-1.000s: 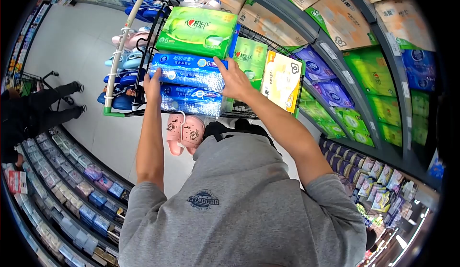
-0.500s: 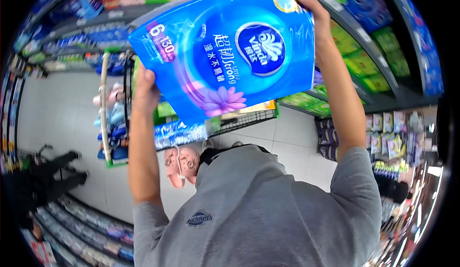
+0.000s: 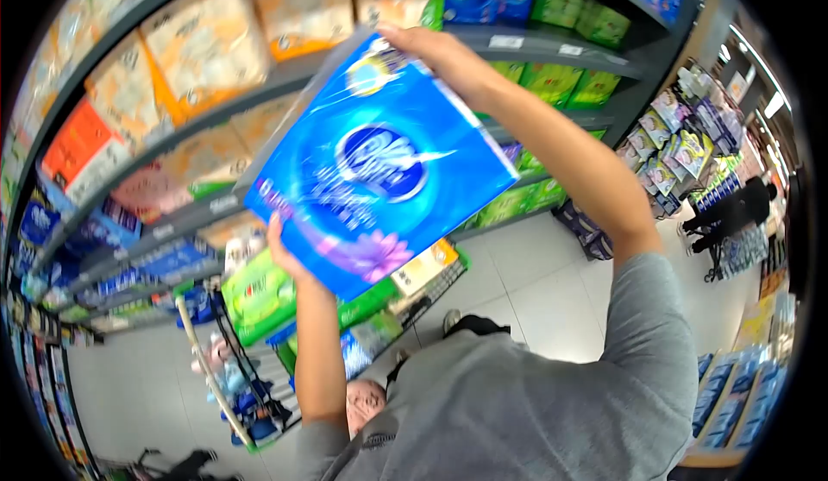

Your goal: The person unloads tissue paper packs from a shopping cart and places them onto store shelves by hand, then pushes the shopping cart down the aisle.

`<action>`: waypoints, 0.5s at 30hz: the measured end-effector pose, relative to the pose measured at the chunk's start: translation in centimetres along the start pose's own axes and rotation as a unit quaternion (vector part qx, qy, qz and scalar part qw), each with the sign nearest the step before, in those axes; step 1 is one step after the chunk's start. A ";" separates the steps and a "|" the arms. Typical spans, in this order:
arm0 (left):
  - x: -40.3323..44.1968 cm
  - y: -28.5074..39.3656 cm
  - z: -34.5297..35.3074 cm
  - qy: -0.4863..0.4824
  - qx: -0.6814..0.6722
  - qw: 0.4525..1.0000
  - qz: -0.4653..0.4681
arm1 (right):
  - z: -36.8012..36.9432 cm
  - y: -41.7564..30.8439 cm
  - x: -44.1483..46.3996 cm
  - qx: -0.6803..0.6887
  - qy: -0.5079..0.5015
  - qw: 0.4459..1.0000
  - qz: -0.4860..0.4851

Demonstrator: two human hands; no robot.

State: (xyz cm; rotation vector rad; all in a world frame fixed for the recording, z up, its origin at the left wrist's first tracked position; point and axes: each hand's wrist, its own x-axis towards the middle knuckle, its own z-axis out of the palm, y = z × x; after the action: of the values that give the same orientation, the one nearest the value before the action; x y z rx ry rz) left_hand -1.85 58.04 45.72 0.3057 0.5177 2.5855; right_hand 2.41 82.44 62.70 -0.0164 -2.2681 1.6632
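Note:
A large blue plastic-wrapped pack of Vinda tissues (image 3: 388, 231) is held up in front of the shelves, tilted, between both my hands. My left hand (image 3: 289, 255) grips its lower left edge, and the far fingers are hidden behind it. My right hand (image 3: 444, 60) is closed on the top corner. Below the pack stands a shopping cart (image 3: 431, 295), which holds a green pack (image 3: 260, 295) and other packages.
Shelves (image 3: 207, 123) ahead carry orange-and-white packs (image 3: 207, 37), with blue and green packs (image 3: 556, 84) further right. Hanging goods (image 3: 681, 136) and a person in dark clothes (image 3: 733, 213) are at the right. Pale tiles (image 3: 526, 282) cover the floor.
The view has swung, so more of the upper shelves shows. The tissue pack has turned and appears lower and smaller, still in both hands. More of the cart's green pack is visible.

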 end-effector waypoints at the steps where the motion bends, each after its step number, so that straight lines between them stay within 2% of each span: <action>1: 0.4 -0.5 2.4 -0.017 -0.017 1.000 -0.011 | -1.5 -1.0 -0.5 -0.053 -0.007 0.998 -0.026; 2: 2.1 -1.5 3.1 -0.018 -0.011 1.000 0.003 | -3.6 -1.6 -1.0 -0.057 0.006 0.998 -0.037; 4: 3.9 -2.4 4.4 0.026 0.017 0.999 0.042 | -6.4 -1.4 -2.3 0.098 -0.033 0.993 -0.053; 5: 5.9 -2.6 1.9 0.040 0.005 0.999 0.001 | -6.3 -1.9 -4.4 0.094 -0.014 0.995 -0.040; 6: 6.4 -3.4 3.1 0.051 -0.007 0.999 -0.010 | -7.5 0.5 -5.3 0.206 -0.012 0.978 0.041; 7: 6.9 -4.1 4.5 0.062 -0.019 0.998 -0.021 | -8.3 3.4 -6.8 0.184 -0.021 0.983 0.008; 8: 7.7 -4.6 5.3 0.059 -0.021 0.998 -0.016 | -8.4 6.7 -8.1 0.257 -0.035 0.966 0.004; 9: 8.5 -5.8 6.0 0.019 -0.030 0.999 -0.008 | -8.8 9.7 -8.7 0.261 -0.070 0.962 -0.025; 10: 9.5 -7.4 6.7 -0.021 -0.038 0.999 0.001 | -8.6 11.4 -8.5 0.314 -0.062 0.946 -0.054; 13: 13.3 -14.5 8.7 -0.035 -0.001 0.998 0.059 | -10.9 12.8 -4.8 0.278 0.120 0.944 -0.131; 15: 15.8 -19.8 9.5 0.003 0.090 0.993 0.082 | -17.2 13.6 -1.9 0.331 0.197 0.916 -0.111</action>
State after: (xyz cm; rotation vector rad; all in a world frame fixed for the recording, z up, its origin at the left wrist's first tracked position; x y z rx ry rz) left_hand -4.31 84.86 48.09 0.4177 0.7606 2.7015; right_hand 6.34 102.37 54.11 0.0583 -1.2910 1.9940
